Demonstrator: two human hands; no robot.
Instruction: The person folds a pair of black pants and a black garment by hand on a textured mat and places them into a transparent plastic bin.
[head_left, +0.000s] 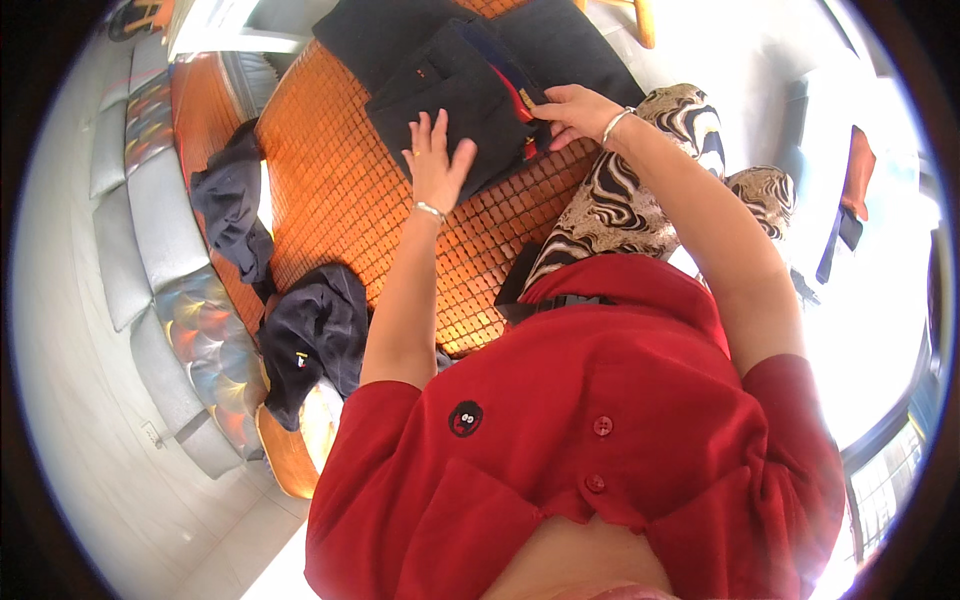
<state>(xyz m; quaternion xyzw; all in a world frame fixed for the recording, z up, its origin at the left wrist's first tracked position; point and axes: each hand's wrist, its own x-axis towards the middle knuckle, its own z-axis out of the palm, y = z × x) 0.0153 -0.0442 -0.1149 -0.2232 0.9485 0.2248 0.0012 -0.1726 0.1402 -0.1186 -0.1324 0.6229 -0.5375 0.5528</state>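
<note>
A black garment (442, 90), folded over and showing a blue inner band with a red strip, lies on the orange beaded mat (322, 165). My left hand (437, 165) is spread near the garment's lower left part, fingers apart and holding nothing. At the garment's right edge, my right hand (574, 114) has thumb and fingertips at the red strip and a small yellowish label; whether they pinch the cloth is hard to tell. More dark cloth extends beneath and behind this garment, towards the top.
Crumpled dark clothes (319, 315) hang over a wooden chair or armrest (289, 457) at lower left, with another dark garment (232, 202) above them. Grey cushions (165, 217) line the left side. A wooden stool leg (643, 22) stands at the top.
</note>
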